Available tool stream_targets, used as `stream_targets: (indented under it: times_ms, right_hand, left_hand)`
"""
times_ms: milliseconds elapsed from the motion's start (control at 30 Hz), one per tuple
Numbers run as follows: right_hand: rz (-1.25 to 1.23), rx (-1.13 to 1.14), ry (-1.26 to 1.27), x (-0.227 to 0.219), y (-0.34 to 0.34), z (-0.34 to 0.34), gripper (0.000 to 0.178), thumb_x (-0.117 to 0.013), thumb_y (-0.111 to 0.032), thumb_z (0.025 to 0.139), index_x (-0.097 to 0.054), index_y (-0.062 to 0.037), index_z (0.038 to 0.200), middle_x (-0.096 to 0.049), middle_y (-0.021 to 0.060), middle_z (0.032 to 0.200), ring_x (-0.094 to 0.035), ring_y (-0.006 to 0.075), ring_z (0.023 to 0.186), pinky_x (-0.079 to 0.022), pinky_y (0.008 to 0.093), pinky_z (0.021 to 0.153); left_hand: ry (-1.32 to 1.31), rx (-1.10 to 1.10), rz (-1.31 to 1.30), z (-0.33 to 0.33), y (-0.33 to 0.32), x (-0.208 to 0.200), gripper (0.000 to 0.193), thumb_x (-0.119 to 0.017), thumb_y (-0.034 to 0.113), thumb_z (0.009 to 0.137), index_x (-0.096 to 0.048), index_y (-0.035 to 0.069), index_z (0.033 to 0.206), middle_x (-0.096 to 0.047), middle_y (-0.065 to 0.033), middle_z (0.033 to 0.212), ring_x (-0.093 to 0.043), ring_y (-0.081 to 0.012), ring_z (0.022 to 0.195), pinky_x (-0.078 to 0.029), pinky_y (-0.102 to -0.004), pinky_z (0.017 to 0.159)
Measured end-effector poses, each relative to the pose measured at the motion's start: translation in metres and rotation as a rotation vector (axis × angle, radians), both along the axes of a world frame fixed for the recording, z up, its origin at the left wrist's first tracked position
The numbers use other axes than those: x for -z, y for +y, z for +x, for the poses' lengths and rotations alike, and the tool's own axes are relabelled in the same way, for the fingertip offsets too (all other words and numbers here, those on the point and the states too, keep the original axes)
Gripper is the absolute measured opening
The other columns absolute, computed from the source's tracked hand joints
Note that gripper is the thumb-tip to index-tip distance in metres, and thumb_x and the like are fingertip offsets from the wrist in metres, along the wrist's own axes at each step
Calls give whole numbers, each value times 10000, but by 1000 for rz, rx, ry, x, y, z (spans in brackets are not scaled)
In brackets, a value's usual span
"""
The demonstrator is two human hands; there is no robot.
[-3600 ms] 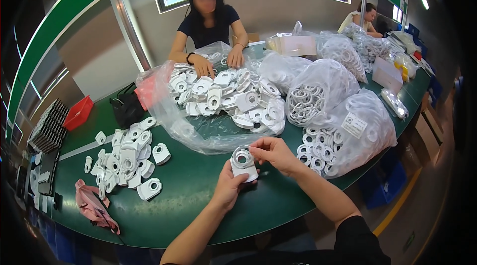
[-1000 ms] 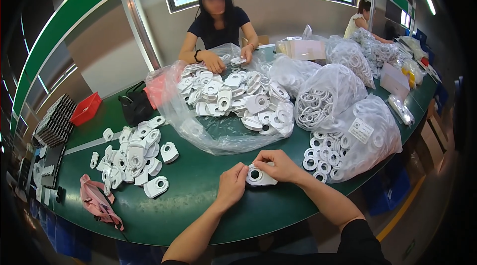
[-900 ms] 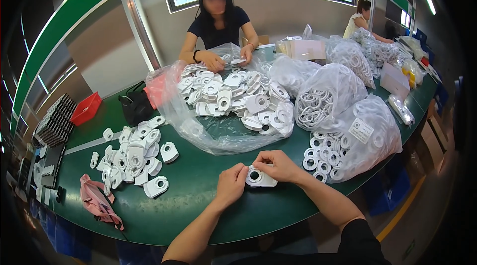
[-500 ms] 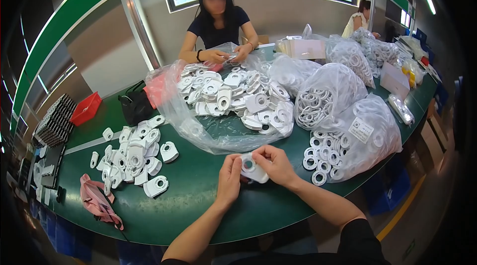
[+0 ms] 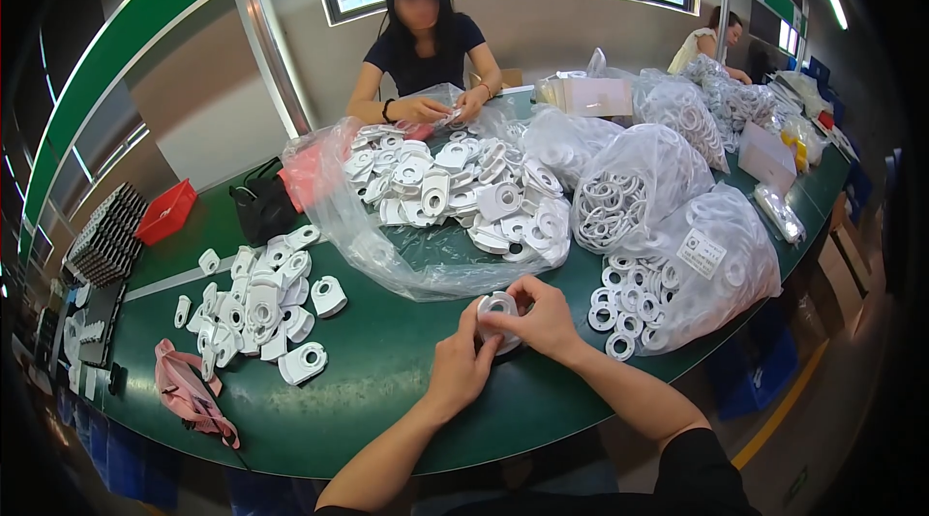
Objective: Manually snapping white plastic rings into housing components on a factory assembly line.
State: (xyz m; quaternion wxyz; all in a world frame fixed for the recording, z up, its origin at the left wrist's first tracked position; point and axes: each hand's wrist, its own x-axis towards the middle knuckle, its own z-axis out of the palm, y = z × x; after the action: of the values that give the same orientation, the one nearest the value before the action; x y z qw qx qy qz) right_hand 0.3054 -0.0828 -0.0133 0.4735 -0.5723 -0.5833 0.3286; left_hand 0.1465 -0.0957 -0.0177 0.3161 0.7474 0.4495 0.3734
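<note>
Between my two hands, above the near side of the green table (image 5: 387,409), is a white plastic part with a round ring (image 5: 499,303) facing up. My left hand (image 5: 460,361) grips it from the left, fingers closed along its edge. From the right, my right hand (image 5: 542,320) pinches it, thumb lying across the ring. The part's lower portion is mostly hidden by my fingers. To the left lies a loose pile of similar white parts (image 5: 261,308). On the right, several white rings (image 5: 629,298) spill from the mouth of a clear plastic bag (image 5: 735,245).
Beyond my hands, an opened clear bag (image 5: 387,259) holds a heap of white parts (image 5: 426,182); a co-worker (image 5: 426,51) handles something behind it. A ring-filled bag (image 5: 639,182) stands at right. A pink cloth item (image 5: 189,390), black bag (image 5: 261,206) and red tray (image 5: 166,211) are at left.
The white part has been tilted more upright, its ring turned toward me. My left hand has shifted slightly right and my right thumb has moved across the ring. The far-right person has leaned forward.
</note>
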Motion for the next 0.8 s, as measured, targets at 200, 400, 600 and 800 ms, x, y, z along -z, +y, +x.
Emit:
stream_targets:
  times_ms: [200,400,600,800]
  right_hand:
    - [112,-243,81,-5,5,9,308,-733,-157,737,-645,7,983,-648,31,839,-561,69,740,-447,213,612]
    - [54,-243,77,-3,9,17,241,-637,-143,834,-645,-18,1039,-662,47,853,-575,67,718,-460,218,626]
    - [85,-260,-434,-31,8,66,253,-688,-145,767,-651,-46,997,-666,75,827,-604,141,713,-471,270,659]
    - [-192,-209,-595,-36,-6,131,274,-739,-85,609,-690,-47,876,-672,73,800,-626,175,726,-488,292,649]
  left_hand:
    - [-98,-12,-36,-13,15,7,502,-630,136,798,-433,63,1254,-647,-171,859,-648,-279,709,-493,-352,648]
    - [-266,125,-185,-22,25,3,468,-630,139,816,-456,25,1236,-645,-79,828,-587,-113,689,-460,-264,626]
    - [-921,-538,38,-99,76,-33,204,-536,199,904,-499,56,1046,-545,1,733,-485,-77,557,-403,-221,502]
    - [-1365,-754,131,-148,121,-44,552,-570,266,882,-305,-16,1276,-432,-149,1216,-530,-233,929,-483,-333,726]
